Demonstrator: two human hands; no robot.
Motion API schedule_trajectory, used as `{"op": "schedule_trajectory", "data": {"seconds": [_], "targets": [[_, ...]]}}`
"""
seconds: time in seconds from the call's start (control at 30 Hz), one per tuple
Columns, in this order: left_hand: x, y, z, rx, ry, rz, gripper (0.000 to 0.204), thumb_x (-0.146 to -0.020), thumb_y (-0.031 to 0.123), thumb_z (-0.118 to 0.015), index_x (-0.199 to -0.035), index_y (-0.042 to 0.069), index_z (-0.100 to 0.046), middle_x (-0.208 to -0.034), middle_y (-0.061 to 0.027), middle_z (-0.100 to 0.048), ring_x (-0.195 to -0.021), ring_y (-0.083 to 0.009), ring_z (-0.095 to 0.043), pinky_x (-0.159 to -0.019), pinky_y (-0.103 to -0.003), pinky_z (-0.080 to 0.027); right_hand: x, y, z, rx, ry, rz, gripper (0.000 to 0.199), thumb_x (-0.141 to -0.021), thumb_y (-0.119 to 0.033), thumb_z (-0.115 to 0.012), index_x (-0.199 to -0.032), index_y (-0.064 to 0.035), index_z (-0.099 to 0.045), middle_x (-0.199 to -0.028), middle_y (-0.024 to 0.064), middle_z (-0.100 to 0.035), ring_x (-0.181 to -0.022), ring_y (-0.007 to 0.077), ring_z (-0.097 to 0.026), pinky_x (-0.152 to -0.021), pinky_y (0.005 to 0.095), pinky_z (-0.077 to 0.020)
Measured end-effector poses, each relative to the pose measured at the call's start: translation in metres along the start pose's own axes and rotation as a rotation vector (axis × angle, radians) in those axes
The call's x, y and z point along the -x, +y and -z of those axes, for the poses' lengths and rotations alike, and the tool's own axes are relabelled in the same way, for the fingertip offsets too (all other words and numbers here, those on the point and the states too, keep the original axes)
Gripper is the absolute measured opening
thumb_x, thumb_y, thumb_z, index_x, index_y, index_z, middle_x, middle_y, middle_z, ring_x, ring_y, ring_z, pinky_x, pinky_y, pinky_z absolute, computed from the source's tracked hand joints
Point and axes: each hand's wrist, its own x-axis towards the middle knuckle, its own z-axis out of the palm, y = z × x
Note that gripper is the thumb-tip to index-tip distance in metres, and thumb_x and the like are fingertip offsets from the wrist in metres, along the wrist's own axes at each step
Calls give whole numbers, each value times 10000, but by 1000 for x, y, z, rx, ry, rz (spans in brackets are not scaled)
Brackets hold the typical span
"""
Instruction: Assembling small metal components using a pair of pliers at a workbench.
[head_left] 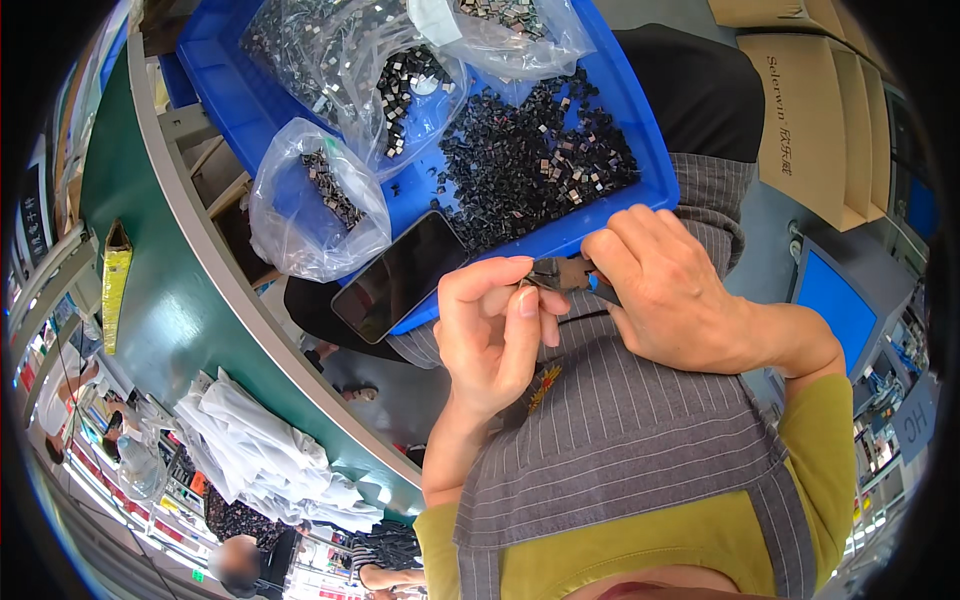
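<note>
My right hand (pixel 668 292) is closed around a pair of pliers (pixel 562 273) with dark jaws and a touch of blue at the handle. The jaws point left, to the fingertips of my left hand (pixel 490 325). There thumb and forefinger pinch something too small to make out, right at the tips of the jaws. Just beyond both hands is a blue plastic bin (pixel 655 150). In it lies a loose heap of small black parts (pixel 500 165), some with shiny metal faces. A black smartphone (pixel 400 275) rests slantwise at the bin's near left corner.
Clear plastic bags (pixel 320 235) of small parts lie in and over the bin. To the left curves a green tabletop (pixel 190 270) with a pile of white cloth or plastic (pixel 265 450) and a yellow-wrapped strip (pixel 116 290). Cardboard boxes (pixel 810 130) stand at the far right.
</note>
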Motion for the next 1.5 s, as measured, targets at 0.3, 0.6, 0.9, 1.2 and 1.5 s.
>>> {"op": "schedule_trajectory", "data": {"seconds": [0.3,0.6,0.9,1.2,1.5], "targets": [[-2,3,2,229,9,66,191,-943,-6,-431,-1128,-28,-389,-801,-171,-625,-544,-111,-553,-495,-202,-452,-1,-1,10,-375,-204,-68,282,-770,-92,-670,-940,-7,-462,-826,148,-534,-789,342,-546,-678,425,-441],[-3,8,3,392,14,233,199,-988,136,-407,-1123,-9,-412,-740,-142,-631,-454,-77,-498,-408,-170,-296,-3,2,20,-121,-57,-24,374,-663,-4,-705,-996,-27,-536,-859,114,-526,-800,300,-526,-703,376,-402],[-4,11,2,326,20,247,203,-990,148,-416,-1124,-4,-421,-734,-140,-630,-459,-78,-504,-419,-166,-299,-1,5,16,152,102,50,510,-553,20,-698,-1047,-50,-592,-849,71,-496,-788,253,-491,-701,379,-367],[-2,16,0,205,36,259,186,-966,43,-431,-1140,-22,-419,-745,-143,-622,-508,-89,-522,-479,-195,-428,-1,3,6,289,123,48,186,-706,-75,-601,-888,-68,-561,-729,50,-440,-695,206,-455,-628,331,-348],[1,6,-6,-112,115,1,158,-960,10,-430,-1091,-38,-502,-771,-91,-606,-530,-72,-525,-480,-193,-418,2,-3,9,106,-1,20,179,-685,-41,-605,-833,-64,-507,-714,72,-447,-661,230,-478,-581,336,-371]]}}
